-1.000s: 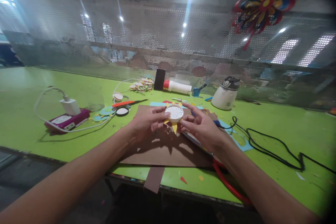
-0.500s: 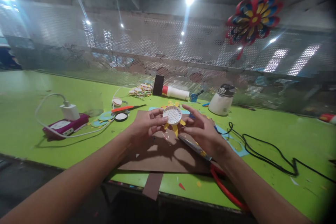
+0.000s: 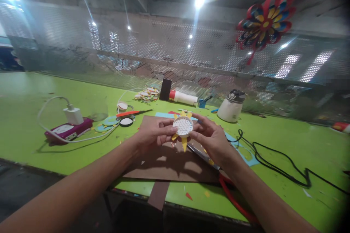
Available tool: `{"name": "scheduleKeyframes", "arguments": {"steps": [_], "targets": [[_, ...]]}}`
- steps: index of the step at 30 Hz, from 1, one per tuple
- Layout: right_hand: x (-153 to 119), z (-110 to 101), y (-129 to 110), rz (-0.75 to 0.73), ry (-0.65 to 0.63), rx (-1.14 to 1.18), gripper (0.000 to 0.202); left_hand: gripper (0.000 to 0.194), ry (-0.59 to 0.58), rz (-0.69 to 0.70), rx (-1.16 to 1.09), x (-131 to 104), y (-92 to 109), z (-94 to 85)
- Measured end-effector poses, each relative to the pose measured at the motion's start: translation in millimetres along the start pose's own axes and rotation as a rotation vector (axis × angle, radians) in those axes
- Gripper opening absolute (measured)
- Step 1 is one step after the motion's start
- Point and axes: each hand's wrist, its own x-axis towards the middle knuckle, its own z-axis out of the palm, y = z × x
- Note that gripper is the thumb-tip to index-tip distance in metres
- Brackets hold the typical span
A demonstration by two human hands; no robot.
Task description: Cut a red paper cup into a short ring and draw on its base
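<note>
A round white disc (image 3: 183, 126) with a raised rim, a patterned face and yellow paper points around it is held up at the centre. My left hand (image 3: 160, 133) grips its left side between thumb and fingers. On the right side, my right hand (image 3: 209, 134) has its thumb and fingers closed at the rim. Below lies a brown board (image 3: 164, 164), shaded by the hands. Scissors with red handles (image 3: 236, 202) rest on the board's right part, partly behind my right arm.
On the green table (image 3: 95, 160) are a purple power strip (image 3: 82, 127) with a white charger, an orange cutter (image 3: 127, 114), a black-rimmed lid (image 3: 126, 121), a dark phone (image 3: 165, 90), a white bottle (image 3: 186, 98), a white pot (image 3: 231, 109) and a black cable (image 3: 284, 171).
The disc has shifted slightly right and down. My right hand's fingers, apart from it before, have closed in on its right rim. My left hand keeps its grip.
</note>
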Motion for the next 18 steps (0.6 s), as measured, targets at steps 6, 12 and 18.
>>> {"name": "scheduleKeyframes", "arguments": {"steps": [6, 12, 18], "targets": [[-4, 6, -6, -0.055, 0.009, -0.003, 0.051, 0.043, -0.051, -0.019, -0.099, 0, -2, -4.2], [-6, 11, -8, -0.138, -0.016, -0.003, 0.052, 0.042, -0.088, 0.026, -0.083, -1, -2, -5.1], [0, 0, 0, -0.032, -0.045, -0.048, 0.068, 0.039, 0.157, 0.127, 0.070, 3, -2, -4.5]]}}
